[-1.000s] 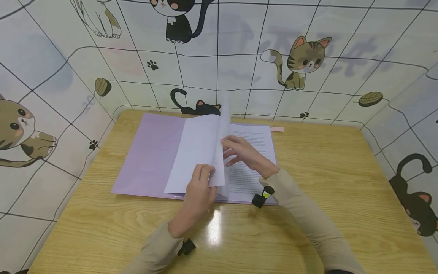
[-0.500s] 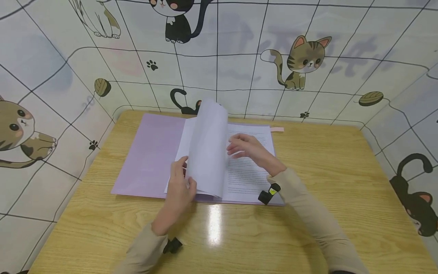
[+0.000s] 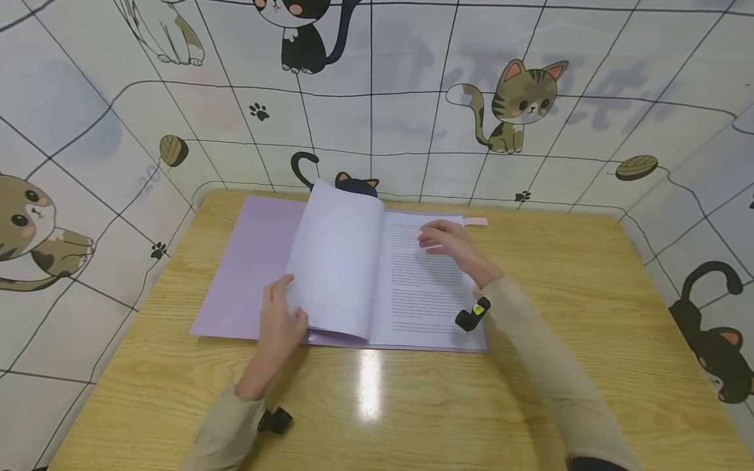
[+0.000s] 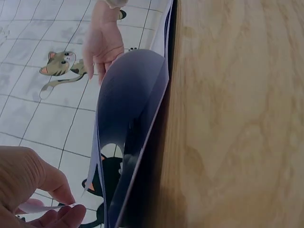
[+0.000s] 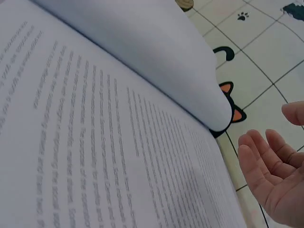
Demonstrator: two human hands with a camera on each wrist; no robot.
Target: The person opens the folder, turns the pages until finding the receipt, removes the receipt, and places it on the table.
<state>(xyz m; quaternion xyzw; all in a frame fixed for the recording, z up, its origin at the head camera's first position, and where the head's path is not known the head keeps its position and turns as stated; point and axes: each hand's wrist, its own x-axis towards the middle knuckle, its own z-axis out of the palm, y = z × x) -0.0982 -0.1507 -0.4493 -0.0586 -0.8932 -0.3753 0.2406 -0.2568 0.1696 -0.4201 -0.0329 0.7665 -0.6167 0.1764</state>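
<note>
An open purple folder (image 3: 253,261) with white printed sheets lies on the wooden table. My left hand (image 3: 277,320) is at the left edge of a turned page (image 3: 338,261), which bows up from the middle of the folder. In the left wrist view, the thumb and fingers (image 4: 71,213) of that hand pinch the page's edge. My right hand (image 3: 450,245) hovers over the upper part of the printed right page (image 3: 430,288), holding nothing. Its fingers are loosely bent in the right wrist view, apart from the paper.
A small pink tab (image 3: 476,222) sticks out at the folder's upper right. Behind the table (image 3: 565,288) stands a wall covering (image 3: 406,118) with cat drawings and grid lines. Each sleeve carries a small black device (image 3: 275,420) at the wrist.
My left hand has moved left, carrying the page over from upright to the left side. The right hand has let go of the page and drawn back to the right.
</note>
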